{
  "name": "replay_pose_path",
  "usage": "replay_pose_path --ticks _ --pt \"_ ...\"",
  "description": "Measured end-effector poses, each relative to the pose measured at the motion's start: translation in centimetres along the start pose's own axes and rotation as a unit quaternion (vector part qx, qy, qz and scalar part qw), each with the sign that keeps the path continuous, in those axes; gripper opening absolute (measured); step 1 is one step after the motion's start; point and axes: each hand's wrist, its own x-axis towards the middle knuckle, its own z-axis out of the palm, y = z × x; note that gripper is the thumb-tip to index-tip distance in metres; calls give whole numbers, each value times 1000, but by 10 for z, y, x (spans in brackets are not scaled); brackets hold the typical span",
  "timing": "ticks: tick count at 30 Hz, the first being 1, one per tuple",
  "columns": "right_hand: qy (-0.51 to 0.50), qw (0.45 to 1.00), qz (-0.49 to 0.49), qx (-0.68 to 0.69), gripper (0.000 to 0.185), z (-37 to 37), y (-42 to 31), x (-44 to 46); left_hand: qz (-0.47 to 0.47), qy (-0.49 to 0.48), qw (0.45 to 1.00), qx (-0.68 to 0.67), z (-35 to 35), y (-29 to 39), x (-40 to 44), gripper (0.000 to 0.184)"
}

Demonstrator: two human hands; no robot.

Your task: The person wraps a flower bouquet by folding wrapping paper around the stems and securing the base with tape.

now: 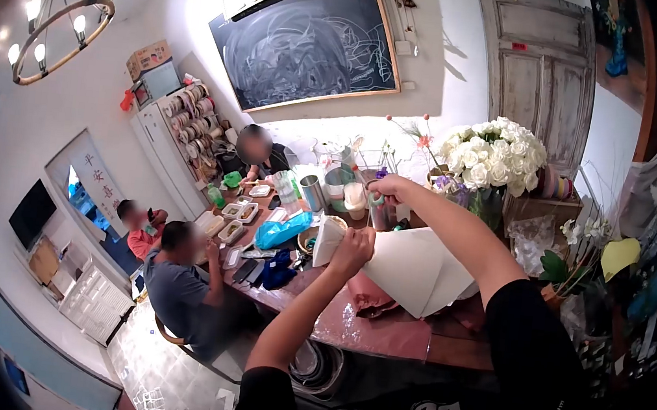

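My left hand (353, 252) is closed around a narrow, gathered end of white wrapping paper (330, 239). Beyond my wrist, broad cream-white sheets (418, 273) fan out over the table, with pink wrapping paper (371, 294) under them. My right hand (391, 189) has its fingers curled down over a jar-like container (381, 212) standing behind the sheets. What those fingers grip is too small to make out. A purple flower shows just beyond them.
White roses (495, 154) stand in a vase at the right. A blue plastic bag (282, 231), food containers (247, 211) and a metal can (312, 193) crowd the table's left part. Two people sit at the table; another is farther left. A potted orchid (563, 271) stands at the right.
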Motion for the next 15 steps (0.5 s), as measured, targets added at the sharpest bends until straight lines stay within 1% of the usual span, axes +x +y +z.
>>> replay_pose_path --ticks 1,3,4,6,7,9,10,12,14,15 --pt "5 1000 -1 -2 29 0 1 -1 -1 1 1000 0 -2 2 1 33" --pt "13 1000 -10 -12 28 1 4 -2 -11 -9 1000 -9 -7 7 3 55" --pt "20 999 -20 -21 28 1 5 -1 -11 -9 1000 -9 -9 9 5 55" --pt "35 999 -35 -12 28 4 8 -2 -44 -11 999 -10 -12 12 9 64" --pt "50 998 -49 -4 28 6 9 -4 -43 -10 999 -11 -12 13 10 64" --pt "62 996 -62 13 28 8 13 -6 -84 -40 996 -11 -12 15 12 59" --pt "72 994 -75 29 28 8 15 -7 -83 -40 996 -12 -12 16 13 59" --pt "63 996 -61 35 27 4 20 -5 -115 -76 991 -1 -10 19 15 59" --pt "89 985 -135 66 35 6 31 2 -119 -64 991 0 -3 23 15 56" --pt "90 985 -135 66 35 8 30 -2 -133 -73 988 -11 4 27 14 53"
